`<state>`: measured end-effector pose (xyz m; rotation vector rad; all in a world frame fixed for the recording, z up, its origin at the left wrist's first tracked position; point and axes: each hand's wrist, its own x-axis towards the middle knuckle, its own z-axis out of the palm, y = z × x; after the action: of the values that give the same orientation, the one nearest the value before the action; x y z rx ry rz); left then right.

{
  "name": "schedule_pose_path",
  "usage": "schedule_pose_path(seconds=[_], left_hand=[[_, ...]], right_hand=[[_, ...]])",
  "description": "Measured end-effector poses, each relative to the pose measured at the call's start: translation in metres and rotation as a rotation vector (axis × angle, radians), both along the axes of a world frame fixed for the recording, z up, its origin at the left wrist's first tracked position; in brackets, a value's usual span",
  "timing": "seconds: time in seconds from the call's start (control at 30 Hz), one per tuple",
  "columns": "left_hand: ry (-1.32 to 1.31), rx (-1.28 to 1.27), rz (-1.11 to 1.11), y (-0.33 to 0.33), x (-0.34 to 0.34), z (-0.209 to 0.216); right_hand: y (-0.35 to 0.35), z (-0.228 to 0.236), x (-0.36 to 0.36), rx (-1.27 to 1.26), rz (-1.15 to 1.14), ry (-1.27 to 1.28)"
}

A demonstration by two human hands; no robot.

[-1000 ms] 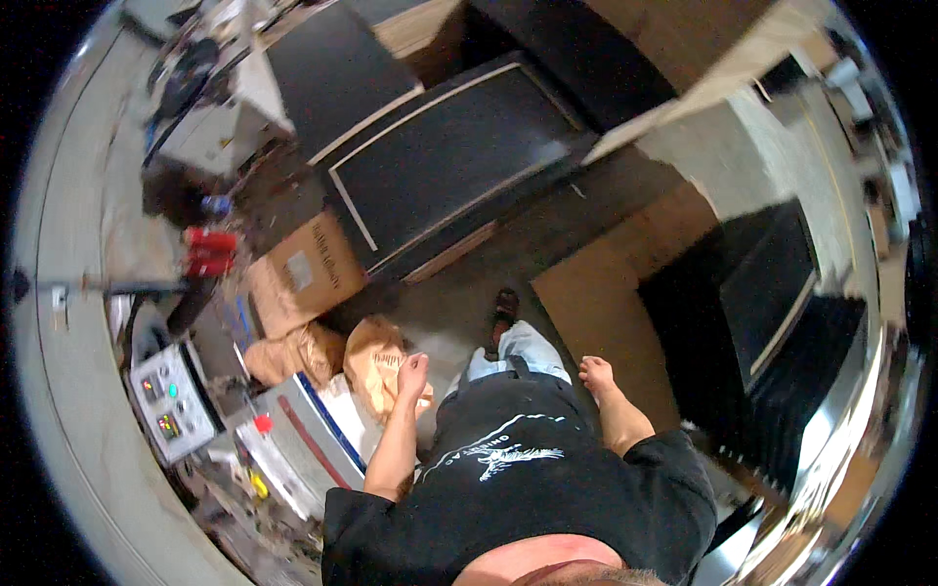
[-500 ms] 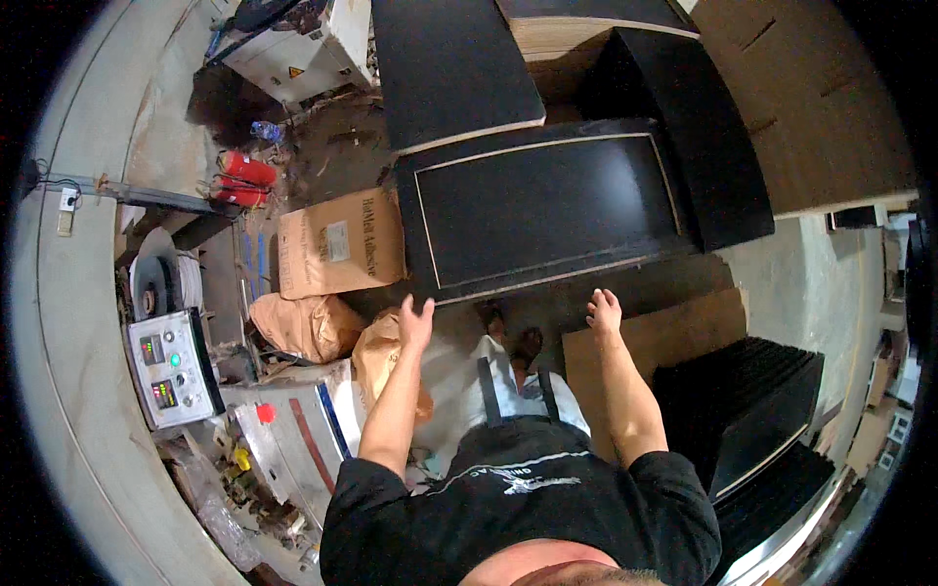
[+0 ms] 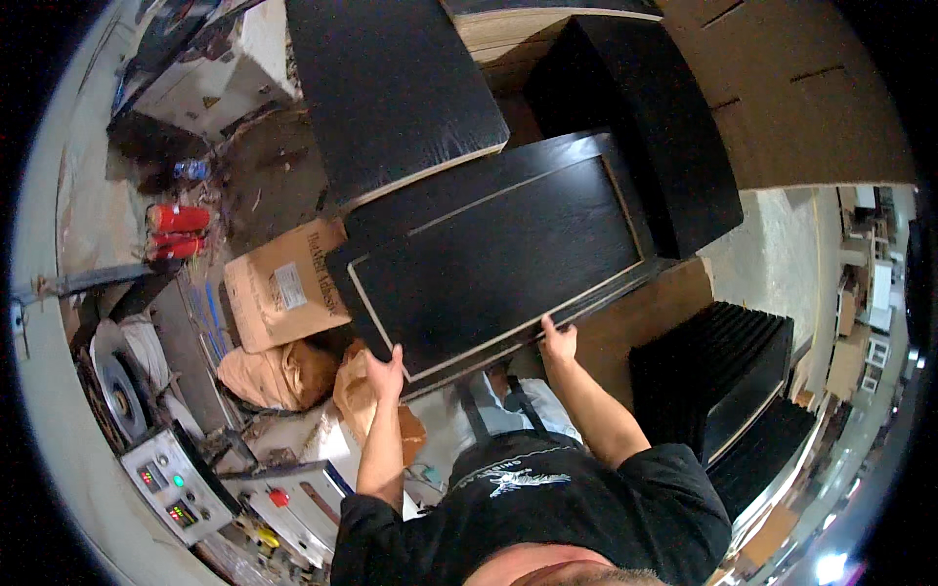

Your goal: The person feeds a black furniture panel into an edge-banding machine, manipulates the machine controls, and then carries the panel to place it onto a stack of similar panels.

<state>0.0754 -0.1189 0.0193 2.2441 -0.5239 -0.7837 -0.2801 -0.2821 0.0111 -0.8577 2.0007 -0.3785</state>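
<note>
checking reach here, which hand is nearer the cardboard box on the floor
Left. The left hand grips the black panel's near edge just right of the cardboard box; the right hand holds that edge farther right.

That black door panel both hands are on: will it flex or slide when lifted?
The black panel looks rigid, probably no flex. It is broad, so likely heavy and awkward; left hand and right hand grip only its near edge. The finish looks smooth, so it may slip.
</note>
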Motion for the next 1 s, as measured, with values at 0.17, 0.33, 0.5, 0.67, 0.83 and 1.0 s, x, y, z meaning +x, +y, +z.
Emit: schedule_pose_path(seconds=[0.17, 0.33, 0.5, 0.67, 0.83, 1.0], left_hand=[[0.168, 0.583, 0.086, 0.017, 0.032, 0.057], [0.420, 0.180, 0.447, 0.077, 0.084, -0.022], [0.458, 0.036, 0.532, 0.033, 0.105, 0.011], [0.470, -0.064, 0.613, 0.013, 0.082, 0.036], [0.249, -0.199, 0.784, 0.066, 0.054, 0.125], [0.042, -0.832, 0.850, 0.122, 0.013, 0.205]], right_hand=[[-0.001, 0.026, -0.070, -0.046, 0.280, 0.186], [-0.137, 0.038, -0.096, -0.328, 0.385, 0.610], [-0.200, 0.023, -0.083, 0.045, 0.346, 0.593], [-0.217, -0.002, -0.144, -0.174, 0.428, 0.411], [-0.143, 0.040, -0.145, -0.424, -0.132, -0.267], [-0.130, 0.086, -0.211, -0.517, -0.387, -0.715]])
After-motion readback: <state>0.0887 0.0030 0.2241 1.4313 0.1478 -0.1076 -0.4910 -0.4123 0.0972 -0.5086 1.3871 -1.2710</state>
